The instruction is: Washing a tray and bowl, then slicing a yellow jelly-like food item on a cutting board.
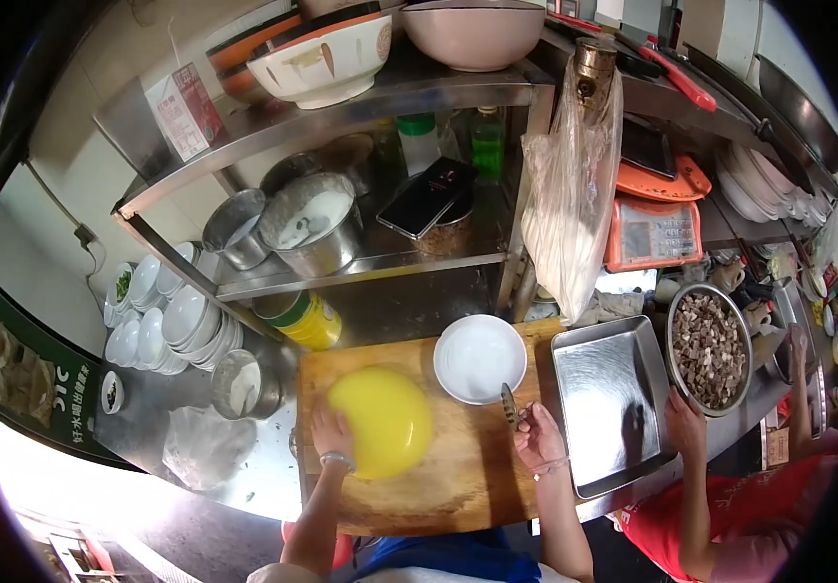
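My left hand point(332, 431) rests on the left side of a yellow dome-shaped thing point(382, 423), perhaps an upturned plastic bowl, on the wooden cutting board point(433, 503). In my right hand point(538, 436), above the board's right side, is a small utensil with a patterned metal end point(510, 405); whether it is a spoon or a knife I cannot tell. That end points up toward a white bowl point(480, 359) at the board's back edge. What lies under the yellow thing is hidden.
Right of the board lies a rectangular metal tray point(612, 408). Beside it, a co-worker's hand point(685, 419) touches a steel bowl of diced meat point(708, 350). A plastic bag point(572, 211) hangs from the steel shelf point(361, 273). Stacked white bowls point(193, 324) and a steel pot point(244, 385) stand left.
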{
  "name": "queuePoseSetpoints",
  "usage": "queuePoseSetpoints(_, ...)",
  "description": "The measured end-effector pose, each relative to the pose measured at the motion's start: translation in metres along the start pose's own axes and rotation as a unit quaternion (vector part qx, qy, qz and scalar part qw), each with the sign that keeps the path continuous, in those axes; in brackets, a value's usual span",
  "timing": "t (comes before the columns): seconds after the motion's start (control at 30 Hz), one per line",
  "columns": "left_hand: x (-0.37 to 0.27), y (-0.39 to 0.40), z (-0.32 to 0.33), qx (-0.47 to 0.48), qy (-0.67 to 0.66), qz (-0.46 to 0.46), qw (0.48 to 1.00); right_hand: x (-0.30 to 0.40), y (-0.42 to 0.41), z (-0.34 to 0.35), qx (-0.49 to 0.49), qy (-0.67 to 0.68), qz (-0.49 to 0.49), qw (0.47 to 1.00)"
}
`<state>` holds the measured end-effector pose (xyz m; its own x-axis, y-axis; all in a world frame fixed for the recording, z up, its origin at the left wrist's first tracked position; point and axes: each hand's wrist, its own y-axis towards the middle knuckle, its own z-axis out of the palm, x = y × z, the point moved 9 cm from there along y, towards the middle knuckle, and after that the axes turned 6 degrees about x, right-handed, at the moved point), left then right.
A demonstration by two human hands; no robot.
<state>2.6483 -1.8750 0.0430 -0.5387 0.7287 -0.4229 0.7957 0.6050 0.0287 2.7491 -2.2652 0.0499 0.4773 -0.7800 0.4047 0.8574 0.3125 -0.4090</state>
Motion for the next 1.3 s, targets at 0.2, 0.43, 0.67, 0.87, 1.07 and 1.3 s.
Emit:
queuePoseSetpoints(0.2, -0.022, -0.079, 0.009, -0.104, -0.031, -0.056, 0.992, 0.003, 0.006, 0.008, 0.023, 0.020, 0.009, 0.999)
queuePoseSetpoints(0.43, -0.244, -0.054, 0.041, 0.100, 0.025, 0.285, 0.953, 0.017, -0.007, 0.014, 0.018, -0.017, -0.021, 0.999)
queuePoseSetpoints(0.67, -0.304, 0.008, 0.105, 0.192, 0.122, 0.375, 0.899, 0.019, -0.028, -0.006, 0.016, -0.024, -0.042, 0.999)
queuePoseSetpoints(0.87, -0.295, 0.014, 0.143, 0.257, 0.193, 0.375, 0.869, 0.028, -0.044, -0.020, -0.006, -0.007, -0.069, 0.998)
queuePoseSetpoints(1.07, -0.314, 0.000, 0.124, 0.265, 0.164, 0.408, 0.858, 0.035, -0.052, -0.024, -0.050, -0.024, -0.080, 0.995)
queuePoseSetpoints(1.3, -0.311, 0.019, 0.090, 0.127, 0.038, 0.466, 0.875, 0.019, -0.041, -0.013, -0.036, -0.033, -0.058, 0.997)
